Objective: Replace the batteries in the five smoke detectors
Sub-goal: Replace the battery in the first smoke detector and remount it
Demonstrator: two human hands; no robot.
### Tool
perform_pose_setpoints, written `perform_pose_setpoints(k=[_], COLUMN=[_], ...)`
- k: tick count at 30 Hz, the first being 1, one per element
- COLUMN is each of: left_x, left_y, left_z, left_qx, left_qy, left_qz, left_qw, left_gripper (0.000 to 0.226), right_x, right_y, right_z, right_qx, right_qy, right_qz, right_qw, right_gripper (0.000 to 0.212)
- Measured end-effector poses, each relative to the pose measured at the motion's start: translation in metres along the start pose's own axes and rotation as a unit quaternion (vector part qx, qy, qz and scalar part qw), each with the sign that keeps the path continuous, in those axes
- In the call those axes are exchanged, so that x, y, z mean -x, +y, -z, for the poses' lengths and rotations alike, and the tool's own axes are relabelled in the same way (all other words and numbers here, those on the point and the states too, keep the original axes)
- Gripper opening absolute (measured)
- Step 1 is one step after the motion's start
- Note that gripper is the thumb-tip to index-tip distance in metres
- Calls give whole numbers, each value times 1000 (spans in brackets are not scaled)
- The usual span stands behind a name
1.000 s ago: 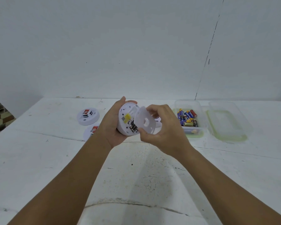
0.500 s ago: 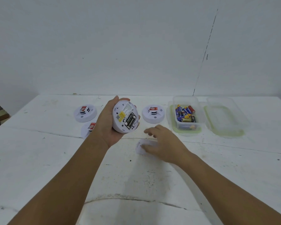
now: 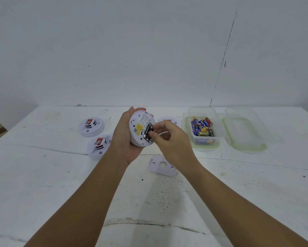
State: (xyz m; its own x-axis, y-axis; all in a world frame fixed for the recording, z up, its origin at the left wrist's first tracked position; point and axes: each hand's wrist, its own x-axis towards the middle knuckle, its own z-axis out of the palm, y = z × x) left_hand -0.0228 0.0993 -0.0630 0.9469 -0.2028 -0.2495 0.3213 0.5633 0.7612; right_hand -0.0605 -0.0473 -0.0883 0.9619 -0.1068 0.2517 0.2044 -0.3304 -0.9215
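My left hand (image 3: 127,138) is cupped around the smoke detector (image 3: 140,130), tilted back-side-up so the battery bay faces me, and my right hand (image 3: 169,138) has its fingertips (image 3: 152,134) pinching at the old batteries (image 3: 147,131) in there to pry one out, I reckon. Just below the right hand sits the popped-off back plate (image 3: 161,165), parked within reach; off to its right is the tub of spare batteries (image 3: 203,128), labels too blurry to read, same for the yellow sticker (image 3: 139,126)

White smoke detector (image 3: 140,130) with yellow label, blue batteries (image 3: 201,127), green-rimmed lid (image 3: 245,132)
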Motion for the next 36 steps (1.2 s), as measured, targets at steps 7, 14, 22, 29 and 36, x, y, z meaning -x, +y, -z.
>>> perform_pose_setpoints(k=[7, 14, 22, 29, 36], left_x=[2, 7, 10, 12, 12], left_y=[1, 2, 6, 5, -3], left_z=[2, 3, 3, 6, 6], left_qx=[-9, -23, -32, -77, -65], left_qy=[1, 8, 6, 6, 17], left_qz=[-6, -11, -5, -1, -8], left_qw=[1000, 1000, 999, 997, 998], left_gripper=[41, 40, 38, 37, 38], right_x=[1, 2, 2, 2, 5], right_y=[-5, -9, -17, -18, -17], right_z=[1, 5, 12, 10, 10], right_qx=[-14, 51, 259, 287, 187], right_qy=[-13, -53, -85, -93, -89], right_qz=[-26, -9, 106, 114, 54], right_qw=[999, 997, 956, 946, 977], right_gripper=[13, 17, 34, 36, 36])
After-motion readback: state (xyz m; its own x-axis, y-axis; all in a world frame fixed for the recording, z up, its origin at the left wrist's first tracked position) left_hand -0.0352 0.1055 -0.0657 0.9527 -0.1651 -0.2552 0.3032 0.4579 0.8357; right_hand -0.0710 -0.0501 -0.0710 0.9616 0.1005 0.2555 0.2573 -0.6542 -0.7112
